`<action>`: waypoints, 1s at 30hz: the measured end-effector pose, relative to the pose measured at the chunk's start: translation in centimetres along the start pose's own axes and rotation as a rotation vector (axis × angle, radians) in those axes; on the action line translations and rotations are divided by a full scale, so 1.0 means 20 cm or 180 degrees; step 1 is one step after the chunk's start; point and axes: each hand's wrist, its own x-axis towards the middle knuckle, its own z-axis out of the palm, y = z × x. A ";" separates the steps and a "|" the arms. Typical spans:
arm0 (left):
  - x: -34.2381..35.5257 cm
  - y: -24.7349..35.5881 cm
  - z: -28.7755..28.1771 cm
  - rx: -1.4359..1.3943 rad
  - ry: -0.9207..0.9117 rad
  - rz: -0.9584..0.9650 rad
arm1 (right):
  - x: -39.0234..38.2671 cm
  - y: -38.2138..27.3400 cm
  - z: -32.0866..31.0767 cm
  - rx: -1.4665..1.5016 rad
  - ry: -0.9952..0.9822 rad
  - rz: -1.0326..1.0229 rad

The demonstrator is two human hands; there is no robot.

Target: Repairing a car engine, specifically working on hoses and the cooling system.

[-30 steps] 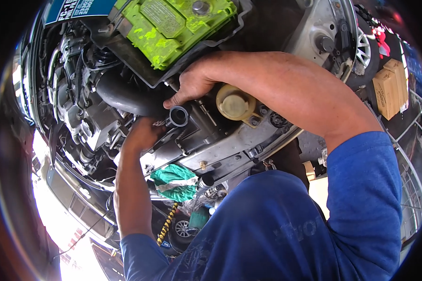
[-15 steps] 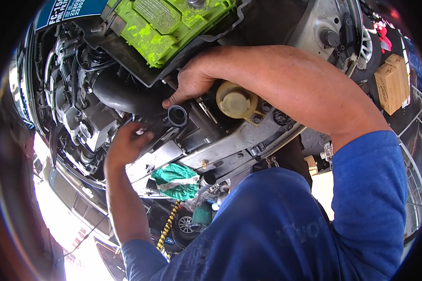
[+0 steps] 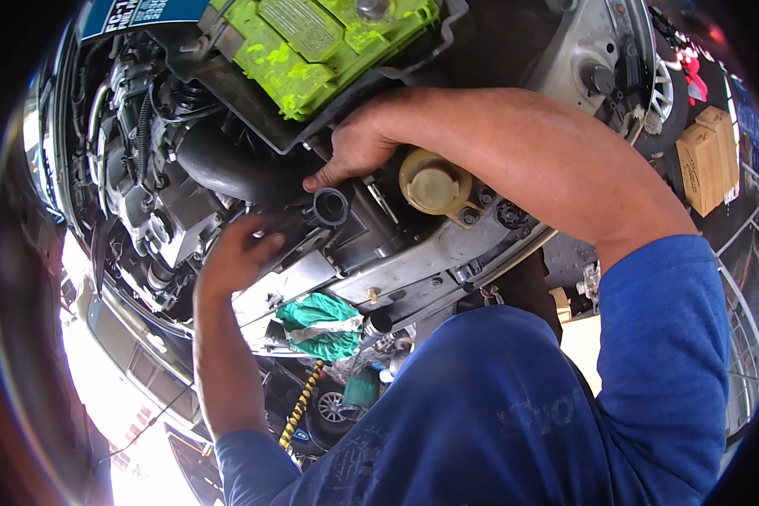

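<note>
My right hand point(image 3: 358, 150) reaches down beside the black battery tray, its thumb stretched out at the end of a thick black hose point(image 3: 232, 173); the other fingers are hidden. Just below that thumb is a round dark filler neck point(image 3: 331, 207), its mouth uncovered. My left hand point(image 3: 234, 253) hovers at the near side of the hose, over the front of the engine bay. Its thumb and forefinger are apart, with nothing visible between them; the remaining fingers are partly hidden. A bright green battery point(image 3: 312, 59) sits in the tray above my right hand.
A yellowed round reservoir point(image 3: 434, 181) stands under my right forearm. The metal front crossmember point(image 3: 413, 274) runs beneath both arms, with a green cloth point(image 3: 320, 325) below it. At the upper left lies a blue box point(image 3: 139, 17). Cardboard boxes point(image 3: 707, 160) stand at far right.
The view has shifted slightly, so the engine bay appears a little farther right. Both hands keep nearly the same places relative to the hose and filler neck.
</note>
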 end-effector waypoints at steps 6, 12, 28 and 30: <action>0.11 0.01 0.07 0.0474 0.0004 -0.0024 | 0.00 -0.01 0.01 -0.0107 0.0067 0.0083; 0.03 0.00 0.06 0.0935 0.0411 0.0570 | -0.03 -0.03 0.00 -0.0075 0.0113 0.0066; 0.21 -0.06 0.14 0.0493 -0.0290 0.0784 | 0.00 -0.02 0.01 0.0201 0.0062 0.0037; 0.25 -0.10 0.16 0.0512 -0.0429 0.0917 | 0.00 -0.02 0.02 0.0253 0.0103 0.0024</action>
